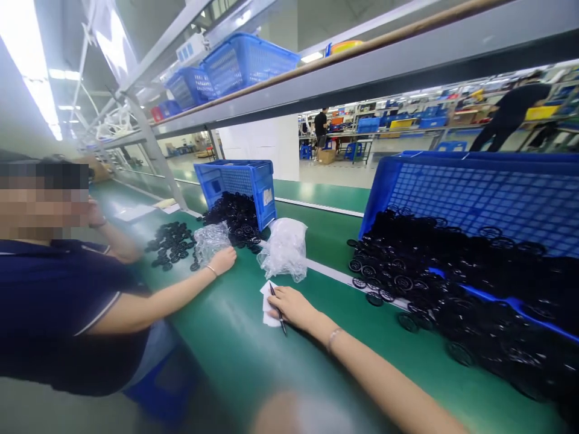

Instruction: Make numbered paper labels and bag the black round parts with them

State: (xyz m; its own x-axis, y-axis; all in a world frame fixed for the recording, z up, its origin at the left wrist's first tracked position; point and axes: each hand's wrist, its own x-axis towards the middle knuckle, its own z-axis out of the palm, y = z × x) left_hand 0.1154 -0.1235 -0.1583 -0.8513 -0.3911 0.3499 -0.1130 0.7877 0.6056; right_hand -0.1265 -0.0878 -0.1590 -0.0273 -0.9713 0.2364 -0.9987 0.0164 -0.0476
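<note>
My right hand (295, 308) reaches in from the lower right, low over the green tabletop. Its fingers are closed around a dark pen (282, 325) that slants across small white paper slips (266, 289). The fingertips also rest on the slips. A blurred skin-coloured patch lies at the bottom edge; it may be part of my left arm or hand, but no fingers show. Just beyond the slips is a clear plastic bag (286, 247) with white contents. Black ring-shaped parts (402, 283) are heaped to the right of my hand.
A person (58, 307) sits at the left, one hand (224, 260) beside a clear plastic bag (211, 241) and loose black parts (172, 244). Blue crates (268, 196) (474, 187) lie tipped, spilling black parts. A shelf (325, 69) with blue baskets (253, 60) spans overhead.
</note>
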